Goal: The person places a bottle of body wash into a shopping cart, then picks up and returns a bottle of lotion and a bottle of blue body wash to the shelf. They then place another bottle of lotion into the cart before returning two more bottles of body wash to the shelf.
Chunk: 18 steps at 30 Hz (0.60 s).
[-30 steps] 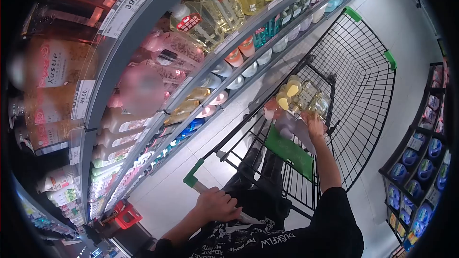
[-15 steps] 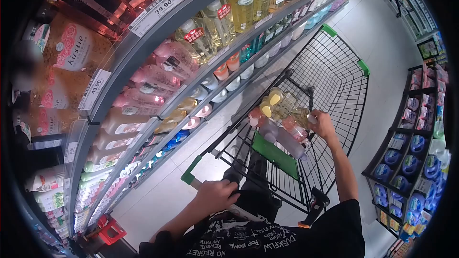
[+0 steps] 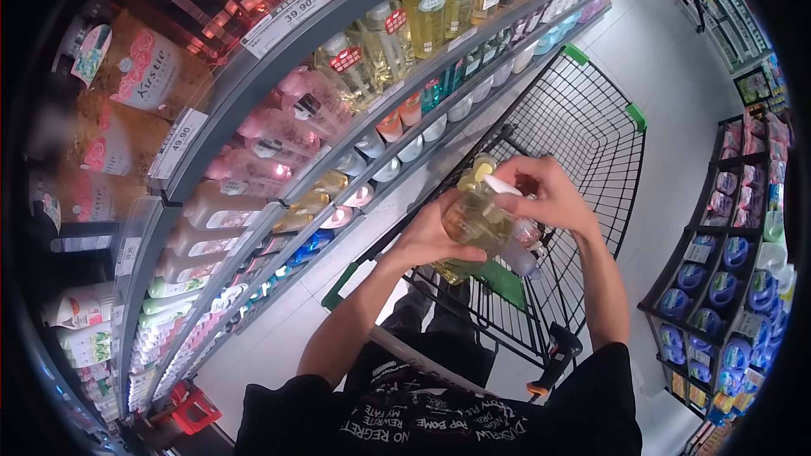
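Over the shopping cart [image 3: 627, 224], my left hand [image 3: 422, 236] is wrapped around the body of a clear bottle of yellow-green liquid [image 3: 483, 218]. The bottle tilts, and my right hand [image 3: 547, 194] grips it at its white top; whether that is a pump or a cap I cannot make out. Behind the bottle, other bottles lie in the cart: a yellow-topped one [image 3: 483, 169], a pinkish one [image 3: 529, 235] and a pale purple one [image 3: 521, 262]. My hands partly hide them. The cart's green flap [image 3: 503, 285] shows just below.
Shelves of bottles run along the left, with price tags [image 3: 287, 17] on their edges. A black rack [image 3: 710, 287] holding blue-lidded tubs stands at right. A black handle-like object with an orange tip [image 3: 559, 355] is at the cart's near end. A red basket [image 3: 194, 408] sits lower left.
My left hand has left the cart's handle area and now holds the yellow-green bottle. My right hand has lifted the bottle from the cart and moved nearer and left.
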{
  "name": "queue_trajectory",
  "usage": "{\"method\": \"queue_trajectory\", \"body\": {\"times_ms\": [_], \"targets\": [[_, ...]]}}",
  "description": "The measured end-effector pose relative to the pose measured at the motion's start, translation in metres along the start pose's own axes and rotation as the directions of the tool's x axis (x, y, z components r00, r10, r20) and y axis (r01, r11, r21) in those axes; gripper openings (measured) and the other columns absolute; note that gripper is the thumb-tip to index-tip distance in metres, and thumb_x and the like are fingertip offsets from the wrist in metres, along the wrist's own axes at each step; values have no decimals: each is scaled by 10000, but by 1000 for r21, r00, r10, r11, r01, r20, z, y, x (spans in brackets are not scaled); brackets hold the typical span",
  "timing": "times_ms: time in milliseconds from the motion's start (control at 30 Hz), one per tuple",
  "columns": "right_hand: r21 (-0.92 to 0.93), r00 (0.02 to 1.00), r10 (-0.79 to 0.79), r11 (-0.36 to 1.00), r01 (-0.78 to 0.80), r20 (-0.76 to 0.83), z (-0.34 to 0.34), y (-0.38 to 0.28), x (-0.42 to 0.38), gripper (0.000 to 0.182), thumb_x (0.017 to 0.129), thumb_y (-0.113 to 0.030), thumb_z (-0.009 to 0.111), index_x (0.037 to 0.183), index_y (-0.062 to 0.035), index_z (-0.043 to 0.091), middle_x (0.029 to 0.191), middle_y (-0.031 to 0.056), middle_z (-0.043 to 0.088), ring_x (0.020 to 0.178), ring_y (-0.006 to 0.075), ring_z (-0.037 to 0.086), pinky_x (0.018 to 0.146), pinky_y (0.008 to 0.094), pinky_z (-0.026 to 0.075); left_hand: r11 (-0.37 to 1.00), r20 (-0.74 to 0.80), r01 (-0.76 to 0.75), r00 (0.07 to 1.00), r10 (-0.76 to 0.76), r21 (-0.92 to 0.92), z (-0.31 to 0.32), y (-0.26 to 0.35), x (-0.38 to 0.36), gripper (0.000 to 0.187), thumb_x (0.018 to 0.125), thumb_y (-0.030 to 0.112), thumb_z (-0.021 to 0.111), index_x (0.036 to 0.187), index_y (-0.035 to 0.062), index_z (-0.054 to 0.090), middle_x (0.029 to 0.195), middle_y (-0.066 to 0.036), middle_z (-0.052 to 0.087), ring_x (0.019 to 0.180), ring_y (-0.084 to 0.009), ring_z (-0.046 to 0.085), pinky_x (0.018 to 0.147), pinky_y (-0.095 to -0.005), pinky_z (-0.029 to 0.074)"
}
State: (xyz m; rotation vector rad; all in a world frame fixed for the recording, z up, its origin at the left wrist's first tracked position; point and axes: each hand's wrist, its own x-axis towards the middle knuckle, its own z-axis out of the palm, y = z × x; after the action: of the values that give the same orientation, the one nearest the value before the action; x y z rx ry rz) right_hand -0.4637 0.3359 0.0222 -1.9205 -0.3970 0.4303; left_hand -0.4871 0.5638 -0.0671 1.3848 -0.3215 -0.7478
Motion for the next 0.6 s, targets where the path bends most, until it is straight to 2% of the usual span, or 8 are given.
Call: {"method": "queue_trajectory", "body": {"times_ms": [33,100,233,300,333,400,467,600], "targets": [[5,1000,1,1000,-1,-9,-2,11,8,257,785,-140,721,987,-6,634,786,27,648,677,88,599,580,225,476,991,-123,-48,990,64,123,3,2,-2,912,564,263,928,1284,0,434,1150,-100,594,1086,-184,582,958,-325,454],[462,999,4,887,11,-32,-2,40,20,293,876,-173,665,1125,-31,601,900,41,671,766,98,614,632,239,503,999,-179,-45,983,40,-22,3,2,-2,872,578,204,920,1272,-1,434,1152,-97,594,1090,-187,583,961,-326,457],[478,844,361,866,-145,-397,-3,189,32,280,908,-212,606,1127,-38,599,958,100,684,805,163,648,677,286,531,949,-283,-101,959,12,-300,-5,15,-2,766,651,7,848,1283,5,416,1182,-96,583,1103,-189,588,971,-342,477],[-170,743,372,824,-540,-556,18,288,14,256,841,-162,607,1057,-24,615,926,185,677,822,261,672,714,344,542,953,-334,-97,942,-5,-289,-12,8,-3,749,675,-56,807,1305,14,406,1211,-103,568,1107,-188,589,971,-357,490],[-249,712,439,727,-640,-548,36,306,4,270,767,-106,592,1021,-20,627,872,243,654,848,335,666,778,397,538,956,-338,-86,941,-14,-281,-12,9,-4,749,675,-56,807,1305,14,406,1211,-103,568,1107,-188,589,971,-357,490],[-491,763,560,591,-640,-321,71,347,-12,439,735,-103,677,1153,-53,556,1288,227,523,1124,380,558,905,443,489,958,-383,17,914,-132,-287,-10,17,-4,765,662,-63,814,1302,13,404,1221,-105,559,1107,-191,589,973,-354,487],[-721,852,471,507,-473,-228,99,351,-16,512,788,-137,664,1269,-121,491,1457,183,349,1314,358,397,992,473,433,954,-381,-62,923,-57,-293,-10,6,-2,786,635,-49,839,1287,2,402,1208,-103,558,1105,-189,588,964,-353,492],[-889,943,279,363,-281,-184,135,411,0,517,865,-162,595,1351,-203,422,1492,132,308,1414,315,257,1055,529,361,979,-427,-13,901,-76,-201,-4,12,0,822,594,74,899,1269,6,434,1181,-96,572,1077,-168,595,923,-321,501]]}}
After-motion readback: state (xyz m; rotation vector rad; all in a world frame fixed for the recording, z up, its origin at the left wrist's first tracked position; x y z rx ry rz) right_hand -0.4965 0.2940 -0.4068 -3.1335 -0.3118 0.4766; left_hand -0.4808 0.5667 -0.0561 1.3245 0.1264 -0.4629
